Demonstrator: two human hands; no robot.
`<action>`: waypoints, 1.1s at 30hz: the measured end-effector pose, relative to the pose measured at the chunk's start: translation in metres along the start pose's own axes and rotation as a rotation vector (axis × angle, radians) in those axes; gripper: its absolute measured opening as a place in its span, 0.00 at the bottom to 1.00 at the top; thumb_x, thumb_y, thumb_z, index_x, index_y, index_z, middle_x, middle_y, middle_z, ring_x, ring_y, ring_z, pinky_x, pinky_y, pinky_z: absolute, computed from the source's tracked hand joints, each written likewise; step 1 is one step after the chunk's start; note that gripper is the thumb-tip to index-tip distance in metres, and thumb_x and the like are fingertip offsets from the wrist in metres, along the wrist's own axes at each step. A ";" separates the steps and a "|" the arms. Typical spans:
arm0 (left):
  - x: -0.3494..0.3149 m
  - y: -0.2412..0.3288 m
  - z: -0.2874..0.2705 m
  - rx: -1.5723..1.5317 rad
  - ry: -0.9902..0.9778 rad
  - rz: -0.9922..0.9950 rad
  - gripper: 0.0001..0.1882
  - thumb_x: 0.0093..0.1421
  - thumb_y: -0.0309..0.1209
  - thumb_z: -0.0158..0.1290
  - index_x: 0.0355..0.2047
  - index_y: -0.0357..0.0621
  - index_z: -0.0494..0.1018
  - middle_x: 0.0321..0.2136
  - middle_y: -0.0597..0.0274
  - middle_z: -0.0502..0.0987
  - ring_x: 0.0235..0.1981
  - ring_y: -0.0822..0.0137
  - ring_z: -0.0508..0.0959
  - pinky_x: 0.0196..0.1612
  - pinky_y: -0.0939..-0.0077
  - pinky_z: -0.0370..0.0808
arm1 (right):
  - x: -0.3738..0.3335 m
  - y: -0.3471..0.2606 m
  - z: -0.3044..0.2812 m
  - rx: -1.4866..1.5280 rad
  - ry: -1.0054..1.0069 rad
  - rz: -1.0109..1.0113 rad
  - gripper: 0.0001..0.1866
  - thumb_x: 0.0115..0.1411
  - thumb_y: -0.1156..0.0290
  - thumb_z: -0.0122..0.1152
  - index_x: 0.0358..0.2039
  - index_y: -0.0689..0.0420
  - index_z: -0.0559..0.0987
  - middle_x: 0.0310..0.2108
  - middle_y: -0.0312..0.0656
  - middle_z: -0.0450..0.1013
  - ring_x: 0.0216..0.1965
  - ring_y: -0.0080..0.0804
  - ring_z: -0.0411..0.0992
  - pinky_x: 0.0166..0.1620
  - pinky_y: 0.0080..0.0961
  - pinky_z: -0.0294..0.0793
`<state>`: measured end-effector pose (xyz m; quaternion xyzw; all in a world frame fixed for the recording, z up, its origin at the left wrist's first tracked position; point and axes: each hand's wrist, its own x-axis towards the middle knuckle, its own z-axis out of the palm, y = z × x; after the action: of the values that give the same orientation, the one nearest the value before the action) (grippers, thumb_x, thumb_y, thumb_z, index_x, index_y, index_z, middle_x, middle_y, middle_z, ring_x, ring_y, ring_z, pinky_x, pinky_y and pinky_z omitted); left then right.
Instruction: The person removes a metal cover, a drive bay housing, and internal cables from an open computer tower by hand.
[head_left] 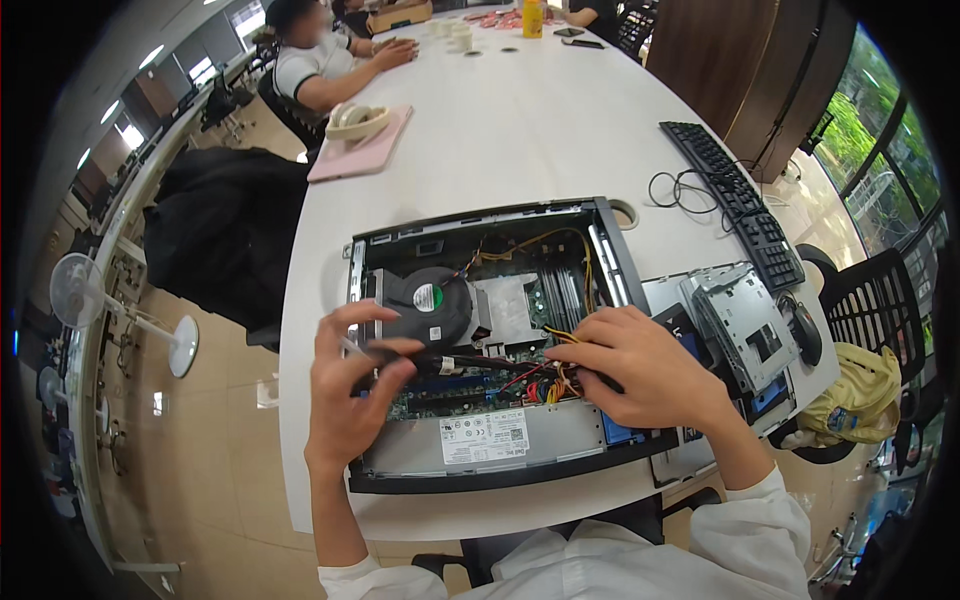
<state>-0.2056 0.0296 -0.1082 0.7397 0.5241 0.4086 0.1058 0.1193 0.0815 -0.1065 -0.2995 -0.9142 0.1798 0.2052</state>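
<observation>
An opened desktop computer case (500,475) lies on the table before me. At its right inner side my right hand (645,370) is closed round a bundle of thin power cables (545,388), yellow, red and black. My left hand (345,395) hovers over the left side of the case, its fingers bent but apart and slightly blurred. Nearest to it is the black round fan (430,305) with a green centre. A silvery metal plate (510,308) sits beside the fan. Part of the green circuit board (455,392) shows below; the cable ends under my right fingers are hidden.
Right of the case lie a metal drive bracket (745,325), a black keyboard (735,200) with its cord and a mouse (802,335). Headphones (358,122) rest on a pink folder (345,163). A person (330,75) sits farther up the table (500,150); a yellow bag (850,395) is at right.
</observation>
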 end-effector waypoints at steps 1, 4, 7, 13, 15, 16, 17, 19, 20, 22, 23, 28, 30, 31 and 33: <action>0.000 0.001 -0.003 0.007 0.002 0.017 0.06 0.53 0.27 0.67 0.28 0.38 0.82 0.49 0.57 0.76 0.55 0.51 0.72 0.59 0.59 0.69 | 0.000 -0.001 0.003 -0.079 0.002 -0.017 0.18 0.54 0.79 0.60 0.45 0.56 0.85 0.45 0.45 0.77 0.51 0.44 0.73 0.54 0.38 0.73; 0.002 0.001 -0.003 0.074 -0.161 0.127 0.15 0.41 0.35 0.75 0.27 0.45 0.83 0.48 0.62 0.77 0.61 0.51 0.69 0.64 0.52 0.62 | 0.007 0.002 -0.005 -0.083 -0.082 0.035 0.18 0.57 0.77 0.56 0.47 0.57 0.85 0.56 0.48 0.74 0.59 0.47 0.70 0.61 0.39 0.70; 0.008 0.008 0.000 0.111 -0.212 0.136 0.15 0.41 0.35 0.75 0.26 0.44 0.84 0.49 0.60 0.77 0.62 0.50 0.68 0.64 0.51 0.63 | 0.035 0.015 -0.014 -0.016 -0.055 0.059 0.19 0.59 0.75 0.50 0.47 0.62 0.85 0.55 0.56 0.76 0.55 0.51 0.74 0.60 0.39 0.71; 0.018 0.037 0.011 0.135 -0.281 0.113 0.16 0.49 0.35 0.73 0.35 0.44 0.81 0.48 0.60 0.77 0.54 0.52 0.73 0.58 0.58 0.68 | 0.102 0.050 0.002 -0.007 -0.072 0.289 0.21 0.54 0.76 0.50 0.45 0.60 0.86 0.38 0.59 0.81 0.41 0.54 0.80 0.52 0.41 0.79; 0.030 0.029 0.026 0.072 -0.395 0.267 0.12 0.51 0.32 0.71 0.34 0.43 0.82 0.47 0.59 0.78 0.55 0.53 0.73 0.59 0.58 0.68 | 0.110 0.077 0.019 -0.078 -0.092 0.328 0.19 0.52 0.76 0.51 0.41 0.58 0.87 0.40 0.58 0.81 0.45 0.53 0.80 0.53 0.42 0.78; 0.029 0.031 0.028 0.018 -0.453 0.278 0.09 0.52 0.30 0.70 0.33 0.43 0.83 0.47 0.59 0.79 0.57 0.54 0.73 0.60 0.58 0.67 | 0.112 0.090 0.026 -0.073 -0.125 0.275 0.19 0.51 0.77 0.52 0.39 0.57 0.88 0.40 0.57 0.81 0.45 0.53 0.80 0.53 0.42 0.78; 0.026 0.028 0.026 0.024 -0.449 0.288 0.09 0.52 0.30 0.70 0.33 0.43 0.83 0.47 0.59 0.79 0.57 0.54 0.73 0.60 0.58 0.67 | 0.113 0.089 0.027 -0.079 -0.114 0.272 0.19 0.51 0.77 0.52 0.39 0.57 0.88 0.40 0.57 0.81 0.45 0.53 0.80 0.53 0.42 0.78; 0.018 0.023 0.021 -0.026 -0.537 0.312 0.09 0.54 0.31 0.67 0.34 0.42 0.83 0.48 0.61 0.77 0.58 0.56 0.72 0.64 0.57 0.64 | 0.114 0.084 0.032 -0.140 -0.134 0.170 0.21 0.53 0.79 0.48 0.44 0.65 0.85 0.42 0.61 0.80 0.47 0.53 0.79 0.56 0.38 0.76; 0.014 0.025 0.016 -0.011 -0.530 0.301 0.08 0.54 0.31 0.67 0.34 0.44 0.84 0.47 0.62 0.78 0.58 0.59 0.72 0.64 0.58 0.64 | 0.114 0.082 0.030 -0.081 -0.149 0.204 0.21 0.52 0.79 0.49 0.44 0.65 0.85 0.44 0.61 0.80 0.48 0.53 0.79 0.56 0.37 0.76; 0.006 0.023 0.015 -0.013 -0.512 0.275 0.09 0.52 0.31 0.69 0.34 0.45 0.85 0.47 0.61 0.79 0.58 0.57 0.73 0.62 0.58 0.66 | 0.115 0.084 0.028 -0.008 -0.097 0.232 0.22 0.52 0.79 0.48 0.45 0.66 0.84 0.45 0.60 0.80 0.48 0.52 0.79 0.57 0.36 0.76; 0.004 0.022 0.015 -0.016 -0.492 0.241 0.11 0.49 0.30 0.71 0.35 0.47 0.86 0.47 0.61 0.80 0.58 0.55 0.74 0.61 0.58 0.68 | 0.115 0.085 0.028 0.068 -0.052 0.257 0.22 0.52 0.79 0.48 0.45 0.67 0.84 0.45 0.60 0.80 0.48 0.51 0.80 0.57 0.35 0.76; 0.011 0.019 0.020 -0.019 -0.459 0.305 0.11 0.49 0.30 0.71 0.34 0.49 0.87 0.45 0.61 0.80 0.56 0.55 0.75 0.59 0.57 0.70 | 0.115 0.087 0.019 0.160 -0.016 0.318 0.25 0.51 0.80 0.46 0.47 0.66 0.84 0.46 0.58 0.80 0.50 0.49 0.79 0.58 0.35 0.75; 0.013 0.019 0.020 -0.033 -0.458 0.302 0.10 0.49 0.30 0.71 0.34 0.48 0.87 0.44 0.62 0.80 0.56 0.55 0.76 0.58 0.57 0.71 | 0.113 0.090 0.020 0.190 0.001 0.292 0.24 0.52 0.80 0.46 0.48 0.65 0.84 0.46 0.58 0.81 0.51 0.48 0.79 0.58 0.36 0.75; 0.012 0.019 0.019 -0.017 -0.459 0.301 0.10 0.49 0.29 0.71 0.34 0.48 0.87 0.44 0.62 0.80 0.56 0.55 0.76 0.58 0.57 0.71 | 0.113 0.089 0.022 0.194 -0.004 0.296 0.24 0.52 0.80 0.46 0.48 0.65 0.84 0.46 0.58 0.81 0.51 0.48 0.79 0.58 0.36 0.75; 0.011 0.019 0.018 -0.004 -0.464 0.296 0.10 0.49 0.29 0.71 0.34 0.48 0.87 0.44 0.62 0.80 0.56 0.55 0.76 0.58 0.57 0.71 | 0.113 0.089 0.027 0.129 0.057 0.271 0.23 0.51 0.80 0.48 0.46 0.65 0.84 0.41 0.59 0.81 0.47 0.53 0.80 0.55 0.38 0.78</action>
<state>-0.1780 0.0363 -0.1033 0.8819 0.3712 0.2401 0.1638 0.0651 0.2132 -0.1391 -0.4111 -0.8459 0.2556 0.2239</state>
